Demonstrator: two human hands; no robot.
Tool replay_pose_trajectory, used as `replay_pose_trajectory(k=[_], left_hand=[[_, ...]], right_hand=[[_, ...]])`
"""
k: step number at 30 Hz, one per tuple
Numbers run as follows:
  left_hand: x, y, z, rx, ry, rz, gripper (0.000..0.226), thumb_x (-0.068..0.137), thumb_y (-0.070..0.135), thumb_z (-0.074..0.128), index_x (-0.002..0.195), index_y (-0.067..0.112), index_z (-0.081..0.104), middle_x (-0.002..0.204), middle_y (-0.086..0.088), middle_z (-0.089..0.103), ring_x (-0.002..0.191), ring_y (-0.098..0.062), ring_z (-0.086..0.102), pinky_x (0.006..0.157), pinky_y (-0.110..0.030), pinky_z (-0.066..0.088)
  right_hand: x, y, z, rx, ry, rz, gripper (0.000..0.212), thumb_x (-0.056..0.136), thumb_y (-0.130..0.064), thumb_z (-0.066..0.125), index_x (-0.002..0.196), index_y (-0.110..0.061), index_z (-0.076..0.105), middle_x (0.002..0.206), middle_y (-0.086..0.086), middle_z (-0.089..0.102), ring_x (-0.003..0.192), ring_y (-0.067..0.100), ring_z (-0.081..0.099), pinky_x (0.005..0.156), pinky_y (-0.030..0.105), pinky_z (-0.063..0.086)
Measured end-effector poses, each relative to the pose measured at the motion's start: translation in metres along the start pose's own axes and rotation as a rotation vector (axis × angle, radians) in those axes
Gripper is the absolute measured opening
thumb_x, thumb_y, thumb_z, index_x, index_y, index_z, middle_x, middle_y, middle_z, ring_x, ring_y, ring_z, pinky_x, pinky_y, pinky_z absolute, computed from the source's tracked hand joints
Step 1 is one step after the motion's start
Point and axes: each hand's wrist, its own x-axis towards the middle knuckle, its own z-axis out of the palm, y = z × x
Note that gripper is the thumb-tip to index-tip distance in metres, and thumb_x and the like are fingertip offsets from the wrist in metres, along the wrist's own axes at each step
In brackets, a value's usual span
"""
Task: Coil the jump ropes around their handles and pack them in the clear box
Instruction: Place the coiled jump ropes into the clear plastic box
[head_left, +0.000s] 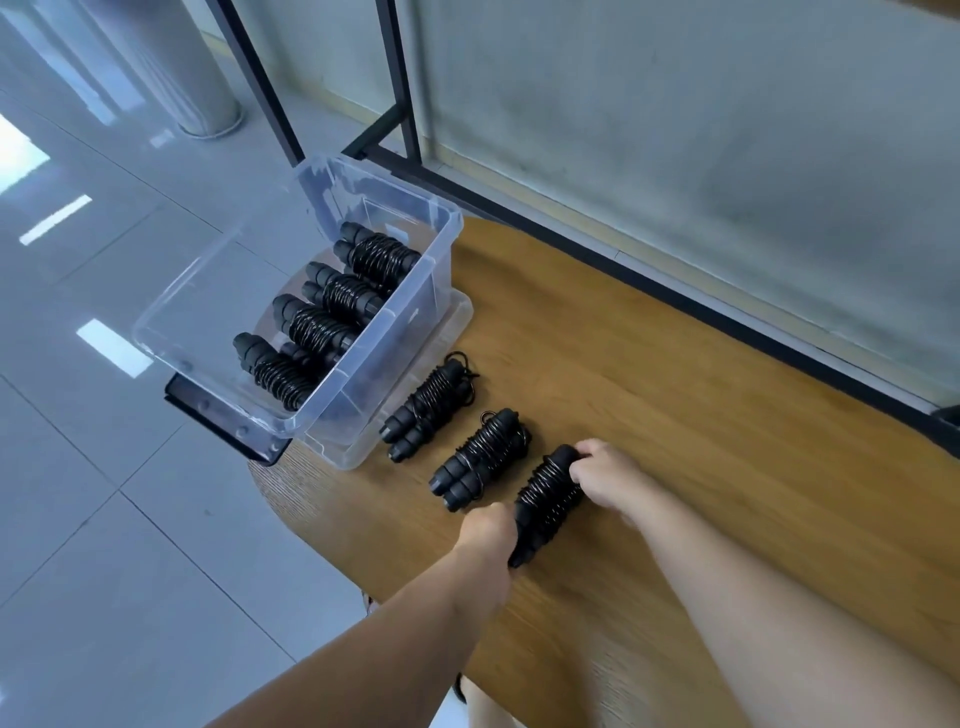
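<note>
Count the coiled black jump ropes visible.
7: four coiled black jump ropes in the clear plastic box, two on the wooden table, one held by both hands. Others may be hidden.

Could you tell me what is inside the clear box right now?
The clear box holds four coiled jump rope bundles, lying side by side in a row against its right wall. The left half shows bare floor through the plastic. Anything beneath the bundles is covered.
</note>
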Motion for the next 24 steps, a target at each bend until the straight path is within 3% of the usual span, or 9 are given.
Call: replay_pose_trajectory(k=[3,7,9,11,14,16,19,22,24], left_hand=[[-0.014,0.011,0.005,0.034,-0.010,0.051,0.025,0.099,0.011,0.044,0.079,0.009,0.058,0.075,-0.005,0.054,0.069,-0.018,0.052,0.066,-0.029,0.042],[-0.025,0.024,0.015,0.115,-0.021,0.222,0.021,0.094,0.026,0.054,0.097,0.007,0.063,0.095,-0.008,0.061,0.086,-0.024,0.056,0.090,-0.041,0.050],[-0.035,0.036,0.018,0.151,0.001,0.231,0.020,0.097,0.031,0.051,0.091,0.012,0.058,0.087,-0.004,0.056,0.077,-0.019,0.050,0.080,-0.034,0.044],[-0.048,0.049,0.020,0.192,0.033,0.223,0.028,0.099,0.038,0.048,0.106,0.013,0.057,0.084,0.000,0.052,0.074,-0.016,0.047,0.069,-0.030,0.037],[-0.066,0.067,0.019,0.221,0.048,0.375,0.051,0.101,0.041,0.044,0.144,0.015,0.039,0.116,0.000,0.056,0.101,-0.020,0.052,0.087,-0.033,0.039],[-0.083,0.082,0.012,0.228,0.045,0.472,0.061,0.102,0.040,0.043,0.154,0.015,0.022,0.136,0.001,0.050,0.114,-0.017,0.048,0.097,-0.030,0.036],[-0.100,0.109,-0.011,0.253,0.082,0.613,0.049,0.102,0.037,0.043,0.146,0.015,0.034,0.091,0.014,0.048,0.079,-0.004,0.047,0.071,-0.021,0.039],[-0.102,0.146,-0.041,0.330,0.154,0.765,0.045,0.101,0.033,0.045,0.141,0.013,0.043,0.089,0.013,0.052,0.071,0.001,0.052,0.068,-0.020,0.047],[-0.103,0.175,-0.062,0.374,0.191,0.865,0.042,0.101,0.024,0.045,0.140,0.011,0.046,0.086,0.013,0.052,0.069,0.000,0.052,0.064,-0.017,0.044]], right_hand=[[-0.011,-0.002,-0.018,0.049,0.042,0.000,0.051,0.093,-0.007,0.043,0.144,-0.016,0.045,0.139,0.011,0.051,0.109,0.027,0.048,0.086,0.029,0.038],[-0.024,-0.011,-0.047,0.139,0.104,-0.004,0.046,0.091,-0.006,0.045,0.135,-0.015,0.052,0.125,0.009,0.055,0.108,0.028,0.049,0.089,0.032,0.040],[-0.031,-0.018,-0.061,0.181,0.126,-0.009,0.047,0.091,-0.007,0.046,0.136,-0.016,0.051,0.124,0.009,0.055,0.114,0.030,0.053,0.092,0.034,0.043],[-0.040,-0.029,-0.074,0.218,0.153,-0.046,0.049,0.090,-0.008,0.046,0.137,-0.018,0.052,0.125,0.008,0.057,0.115,0.030,0.056,0.095,0.038,0.046],[-0.059,-0.050,-0.084,0.226,0.187,-0.132,0.039,0.087,-0.009,0.048,0.122,-0.022,0.060,0.110,0.006,0.064,0.103,0.028,0.061,0.084,0.038,0.046],[-0.071,-0.068,-0.087,0.244,0.204,-0.188,0.024,0.085,-0.010,0.051,0.105,-0.017,0.064,0.093,0.007,0.064,0.088,0.026,0.060,0.073,0.035,0.042],[-0.088,-0.098,-0.086,0.277,0.214,-0.260,0.014,0.086,-0.013,0.055,0.096,-0.015,0.064,0.088,0.011,0.062,0.086,0.031,0.060,0.067,0.032,0.038],[-0.098,-0.133,-0.071,0.323,0.185,-0.297,0.022,0.085,-0.017,0.058,0.105,-0.008,0.064,0.095,0.015,0.065,0.092,0.032,0.062,0.076,0.034,0.045],[-0.098,-0.158,-0.056,0.388,0.154,-0.297,0.041,0.079,-0.020,0.061,0.114,0.002,0.060,0.108,0.026,0.065,0.103,0.040,0.062,0.093,0.044,0.048]])
